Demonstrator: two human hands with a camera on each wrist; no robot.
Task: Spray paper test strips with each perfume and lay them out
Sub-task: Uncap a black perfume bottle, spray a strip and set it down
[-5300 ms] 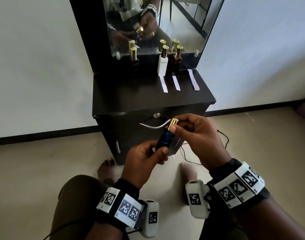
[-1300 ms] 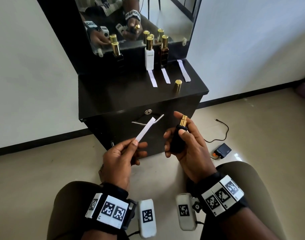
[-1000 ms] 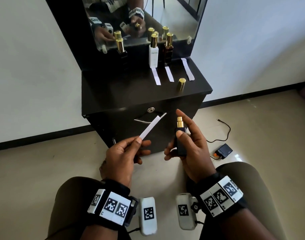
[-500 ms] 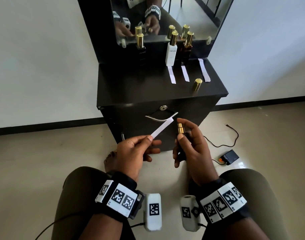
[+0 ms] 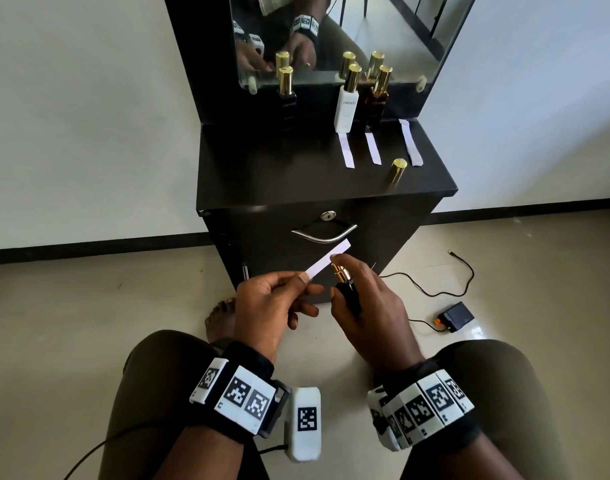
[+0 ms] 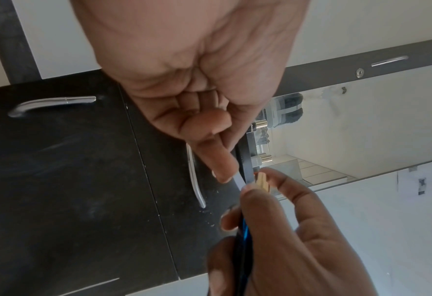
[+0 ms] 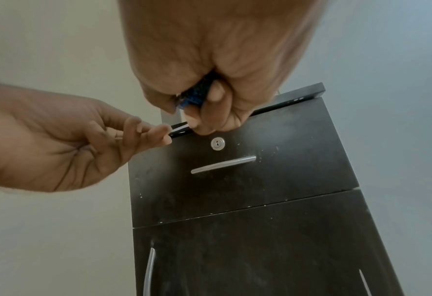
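Observation:
My left hand [image 5: 272,299] pinches a white paper strip [image 5: 327,260] by its near end; the strip slants up to the right. My right hand [image 5: 365,303] grips a small dark blue perfume bottle [image 5: 348,296] with its gold nozzle [image 5: 338,271] bare, forefinger on top, right beside the strip. In the left wrist view the nozzle [image 6: 262,182] sits against the strip's edge [image 6: 238,179]. The right wrist view shows the blue bottle [image 7: 192,98] inside the curled fingers. On the dark cabinet top [image 5: 279,168] lie three strips [image 5: 346,150] [image 5: 372,148] [image 5: 411,142], and the gold cap [image 5: 397,170] stands loose.
Three capped bottles stand against the mirror [image 5: 331,29]: a black one [image 5: 286,98], a white one [image 5: 346,102], an amber one [image 5: 376,98]. The cabinet drawer has a metal handle [image 5: 322,233] and lock. A black device [image 5: 456,317] with cable lies on the floor at right.
The bottle's cap came off and now stands on the cabinet. Over the last second my hands drew together, bringing the nozzle up against the strip, with my forefinger on the nozzle.

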